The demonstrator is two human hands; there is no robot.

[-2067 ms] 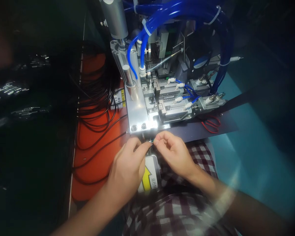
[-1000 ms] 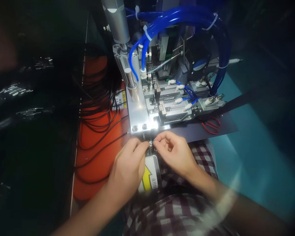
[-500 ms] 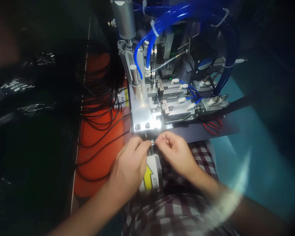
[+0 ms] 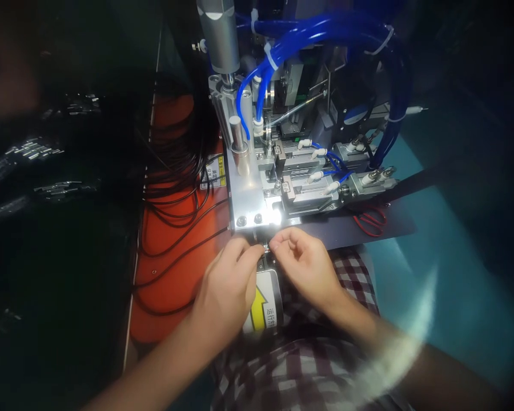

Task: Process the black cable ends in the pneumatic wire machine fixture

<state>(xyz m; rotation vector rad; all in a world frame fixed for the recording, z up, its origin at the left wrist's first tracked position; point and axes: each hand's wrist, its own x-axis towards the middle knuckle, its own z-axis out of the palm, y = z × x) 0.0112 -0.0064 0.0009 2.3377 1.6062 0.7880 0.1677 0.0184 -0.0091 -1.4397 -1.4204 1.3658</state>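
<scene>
My left hand (image 4: 228, 285) and my right hand (image 4: 305, 264) meet fingertip to fingertip just below the front edge of a metal machine plate (image 4: 244, 197). Both pinch a tiny wire end (image 4: 264, 248) with small coloured strands; it is too small to make out further. Under my left hand lies a white label with a yellow arrow (image 4: 261, 308). The pneumatic machine (image 4: 300, 165), with a silver cylinder (image 4: 223, 34) and blue air hoses (image 4: 317, 28), stands right behind my fingers.
Black cables (image 4: 175, 188) loop over an orange mat (image 4: 171, 274) at the left. Red-handled scissors (image 4: 370, 220) lie on a dark sheet at the right. A teal surface (image 4: 432, 274) spreads to the right. Shiny dark bags (image 4: 34, 165) sit far left. My checked shirt (image 4: 308, 365) fills the foreground.
My fingertips have closed together on the wire end, staying at the plate's front edge. The view has shifted slightly; the machine sits a little further right in the picture.
</scene>
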